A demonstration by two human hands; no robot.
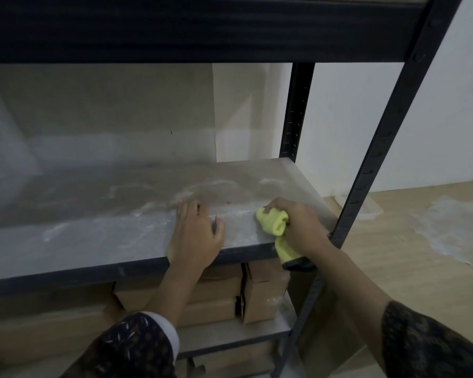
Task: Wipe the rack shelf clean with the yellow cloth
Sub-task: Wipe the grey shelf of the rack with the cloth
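- Head view: the yellow cloth (274, 224) is bunched near the front right corner of the rack shelf (93, 222). One tail hangs over the front edge, and its dark lower end is hard to make out.
- The right hand (301, 226) grips the cloth, fingers curled round it and covering part of it.
- The left hand (197, 237) lies flat at the front edge, fingers straight, holding nothing.
- Cardboard boxes (262, 296) below are partly hidden.

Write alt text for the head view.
The right hand grips a bunched yellow cloth on the smeared grey rack shelf near its right front corner; the left hand rests on the shelf beside it. Cardboard boxes sit below.
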